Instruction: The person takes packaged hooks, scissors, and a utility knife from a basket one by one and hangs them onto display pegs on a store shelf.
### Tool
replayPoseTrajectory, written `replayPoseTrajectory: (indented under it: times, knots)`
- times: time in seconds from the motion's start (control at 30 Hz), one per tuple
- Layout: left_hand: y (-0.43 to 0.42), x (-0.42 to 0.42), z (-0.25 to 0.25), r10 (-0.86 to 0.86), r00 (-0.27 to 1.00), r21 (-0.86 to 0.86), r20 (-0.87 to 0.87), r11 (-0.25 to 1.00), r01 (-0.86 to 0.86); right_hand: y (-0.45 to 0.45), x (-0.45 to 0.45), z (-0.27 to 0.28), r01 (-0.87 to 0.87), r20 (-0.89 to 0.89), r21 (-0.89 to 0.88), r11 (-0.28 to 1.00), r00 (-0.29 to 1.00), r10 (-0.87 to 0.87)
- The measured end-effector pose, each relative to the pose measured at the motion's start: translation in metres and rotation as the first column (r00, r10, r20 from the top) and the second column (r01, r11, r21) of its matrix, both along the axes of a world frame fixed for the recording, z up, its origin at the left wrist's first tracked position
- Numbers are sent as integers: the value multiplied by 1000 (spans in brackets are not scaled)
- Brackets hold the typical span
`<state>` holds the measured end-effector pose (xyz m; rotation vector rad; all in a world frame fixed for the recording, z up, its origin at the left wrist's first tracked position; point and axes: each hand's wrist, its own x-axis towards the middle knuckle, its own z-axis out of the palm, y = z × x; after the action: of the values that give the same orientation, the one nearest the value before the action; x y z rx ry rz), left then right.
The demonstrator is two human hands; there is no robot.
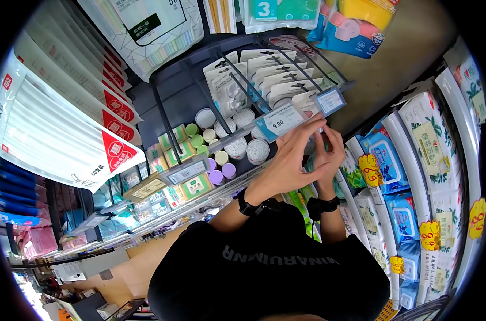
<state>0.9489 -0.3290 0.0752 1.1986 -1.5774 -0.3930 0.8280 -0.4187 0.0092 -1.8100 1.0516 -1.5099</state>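
Left hand [292, 160] and right hand [330, 154], both curled, sit just beside the 9.00 price tag [279, 122]; grip cannot be determined. Round tubs [235, 148] nearby show packed white tips [258, 150].

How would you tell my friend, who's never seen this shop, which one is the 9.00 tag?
Find the dark rack above the black shirt. At its front, just above the left hand in the picture, is a wide white price tag. It's the one reading 9.00 in big black digits; the neighbouring tag on its right is smaller.
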Motion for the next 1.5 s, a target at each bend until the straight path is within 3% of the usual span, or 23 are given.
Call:
replayPoseTrajectory:
  times: [0.23, 0.57, 0.63, 0.77, 0.83, 0.93, 1.0, 1.07, 1.13, 1.17, 1.23, 1.3, 1.4, 1.43, 1.5]
  knots:
    - [-4, 3, -8, -48, 997, -25, -59, 999, 46, -3, 5, 2, -13, -81, -77, 997, 997, 7]
    - [1, 10, -11, -20, 1000, 90, -24, 996, 22, -14, 15, -4, -85, -24, 11, 996, 996, 85]
    - [3, 11, -12, -20, 999, 111, -34, 994, 24, -14, 16, -2, -90, -87, -14, 996, 992, 89]
    - [9, 15, -17, 60, 998, 143, 25, 988, -63, -15, 19, -4, -137, -32, 10, 991, 990, 137]
    - [13, 18, -18, 76, 997, 160, 35, 984, -80, -18, 18, -9, -130, -52, -86, 988, 991, 126]
    - [17, 22, -23, 138, 989, 72, 54, 987, -142, -11, 14, -7, -116, -50, -106, 988, 993, 111]
    - [19, 23, -30, 231, 973, 30, 5, 972, -231, -3, 6, -5, -143, -32, -54, 988, 989, 141]
    - [24, 26, -36, 210, 977, 63, -45, 976, -207, 7, -5, -9, -168, -9, 0, 986, 986, 168]
    - [26, 26, -41, 172, 976, 44, -136, 985, -167, 16, -16, -12, -381, 200, 196, 904, 918, 343]
    - [30, 24, -43, 174, 976, 51, -130, 984, -169, 22, -22, -12, -383, 206, 201, 902, 916, 343]
    - [39, 19, -43, 113, 940, 63, -321, 993, -98, 36, -35, 3, -581, 342, 295, 758, 805, 484]
    - [50, 14, -44, 131, 929, 91, -346, 990, -106, 48, -47, 9, -614, 359, 321, 721, 783, 508]
    - [65, 3, -49, 139, 821, 112, -554, 989, -92, 64, -63, 12, -646, 369, 346, 680, 760, 535]
    - [72, -3, -50, 142, 821, 111, -553, 989, -96, 70, -69, 11, -669, 367, 338, 662, 742, 562]
    - [86, -15, -48, 212, 708, 155, -674, 977, -145, 82, -83, 10, -692, 364, 331, 641, 720, 590]
